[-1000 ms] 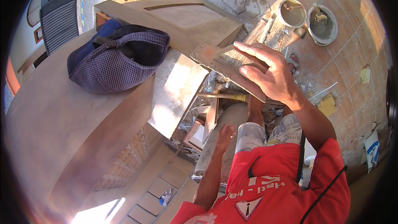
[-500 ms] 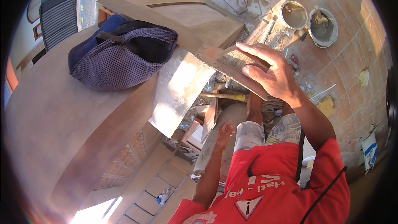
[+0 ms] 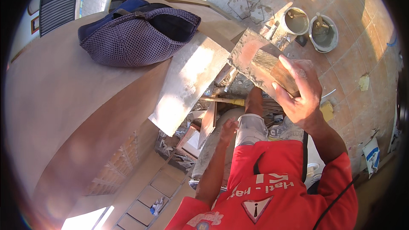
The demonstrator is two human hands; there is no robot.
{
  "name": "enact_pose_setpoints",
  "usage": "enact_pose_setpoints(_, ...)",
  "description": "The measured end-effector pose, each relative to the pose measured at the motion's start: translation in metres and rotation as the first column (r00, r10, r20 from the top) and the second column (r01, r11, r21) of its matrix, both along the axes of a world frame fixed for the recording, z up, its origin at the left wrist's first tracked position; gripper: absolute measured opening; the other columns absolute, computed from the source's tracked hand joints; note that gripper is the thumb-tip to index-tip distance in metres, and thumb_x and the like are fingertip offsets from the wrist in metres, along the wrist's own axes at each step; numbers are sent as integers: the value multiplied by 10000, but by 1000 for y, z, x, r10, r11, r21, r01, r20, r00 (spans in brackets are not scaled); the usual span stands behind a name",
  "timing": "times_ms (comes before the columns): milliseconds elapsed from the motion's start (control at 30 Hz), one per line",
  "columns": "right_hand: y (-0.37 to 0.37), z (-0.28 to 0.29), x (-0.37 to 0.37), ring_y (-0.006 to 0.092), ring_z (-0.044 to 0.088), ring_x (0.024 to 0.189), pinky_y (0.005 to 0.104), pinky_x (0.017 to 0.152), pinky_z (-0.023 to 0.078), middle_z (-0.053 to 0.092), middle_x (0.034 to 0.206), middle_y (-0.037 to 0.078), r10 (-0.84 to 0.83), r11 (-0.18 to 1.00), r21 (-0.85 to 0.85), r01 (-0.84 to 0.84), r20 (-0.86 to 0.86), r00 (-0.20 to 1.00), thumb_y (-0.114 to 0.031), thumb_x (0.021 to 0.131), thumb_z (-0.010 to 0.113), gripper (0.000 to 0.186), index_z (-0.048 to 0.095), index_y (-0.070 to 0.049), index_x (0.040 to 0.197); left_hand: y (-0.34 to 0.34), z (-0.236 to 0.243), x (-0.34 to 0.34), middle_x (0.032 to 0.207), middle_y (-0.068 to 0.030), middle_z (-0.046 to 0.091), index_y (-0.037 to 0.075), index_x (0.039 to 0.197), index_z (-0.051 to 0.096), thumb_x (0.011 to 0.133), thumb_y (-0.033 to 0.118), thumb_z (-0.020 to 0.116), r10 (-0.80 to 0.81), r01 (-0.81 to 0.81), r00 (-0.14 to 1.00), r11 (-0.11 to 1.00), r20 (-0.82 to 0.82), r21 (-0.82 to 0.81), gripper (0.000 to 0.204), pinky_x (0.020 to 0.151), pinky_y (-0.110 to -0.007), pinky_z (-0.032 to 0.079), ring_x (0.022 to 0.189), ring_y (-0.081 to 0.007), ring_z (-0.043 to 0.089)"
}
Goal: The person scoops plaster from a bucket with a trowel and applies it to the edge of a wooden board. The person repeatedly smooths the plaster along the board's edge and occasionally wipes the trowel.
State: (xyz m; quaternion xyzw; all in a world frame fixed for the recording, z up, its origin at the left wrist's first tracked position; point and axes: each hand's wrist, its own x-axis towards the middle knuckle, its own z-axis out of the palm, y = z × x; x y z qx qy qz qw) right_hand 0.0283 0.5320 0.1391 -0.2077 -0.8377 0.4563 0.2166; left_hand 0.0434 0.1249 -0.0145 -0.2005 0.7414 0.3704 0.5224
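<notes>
My right hand is closed round the wooden block handle of a plastering float. The float's flat board is tilted, and its handle side shows, with grey mortar along the edges. Lower down, my left hand hangs beside my knee with loosely bent fingers and nothing visible in it. Just left of the float lies a pale, mortar-stained board in patchy sunlight. Below the float, a yellow stick with bristles at one end, like a broom, crosses in front of my leg.
A blue-grey mesh bag rests on the smooth plastered surface at left. Two buckets, one paler and one holding grey mix, stand on the tiled floor. Scraps and wood pieces litter the ground near my legs.
My right hand has moved down and to the right with the float, which has turned from nearly edge-on to show its handle side. The view has shifted slightly.
</notes>
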Motion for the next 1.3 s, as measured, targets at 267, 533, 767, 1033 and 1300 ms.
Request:
enact_pose_setpoints(267, -41, 16, -12, 292, 519, 841, 397, 771, 450, 542, 938, 119, 107, 981, 155, -114, 51, 993, -22, 647, 723, 653, 542, -4, 1274, -11, -13, -15, 1076, -99, 658, -5, 1349, 487, 930, 181, 542, 3, -4, 1000, 999, 23, 37, 462, 621, -239, 483, 751, -122, 646)
enact_pose_setpoints(533, -74, 15, -17, 327, 533, 886, 412, 794, 453, 564, 991, 160, 177, 977, 99, -187, 104, 979, -39, 673, 735, 665, 535, -34, 1306, -17, -12, -25, 1139, -117, 637, 5, 1406, 409, 971, 237, 499, -102, 102, 993, 995, 55, 18, 501, 746, -291, 495, 848, -150, 647)
enact_pose_setpoints(767, -53, 15, -28, 289, 538, 860, 406, 757, 458, 539, 970, 117, 27, 981, 191, -42, 83, 996, -27, 689, 692, 606, 542, -29, 1277, -19, -15, -27, 1098, -100, 644, 11, 1398, 422, 964, 273, 496, -98, 98, 994, 995, 42, 9, 513, 750, -294, 501, 834, -156, 642)
enact_pose_setpoints(1033, -48, 30, -20, 290, 574, 879, 405, 791, 463, 599, 1004, 143, 164, 986, -33, -164, -17, 986, -29, 778, 662, 527, 543, -9, 1291, -19, -21, -31, 1103, -115, 654, -2, 1359, 480, 932, 183, 502, -49, 49, 999, 999, 6, -10, 466, 645, -269, 499, 770, -154, 657)
enact_pose_setpoints(1300, 10, -28, -25, 221, 569, 1194, 320, 1029, 401, 606, 1274, 178, 22, 872, -490, -3, 34, 999, -50, 838, 626, 475, 552, 27, 1300, -12, -17, -24, 1088, -107, 656, -9, 1353, 485, 918, 158, 503, -4, 4, 1000, 1000, 1, -23, 467, 636, -265, 495, 754, -147, 652)
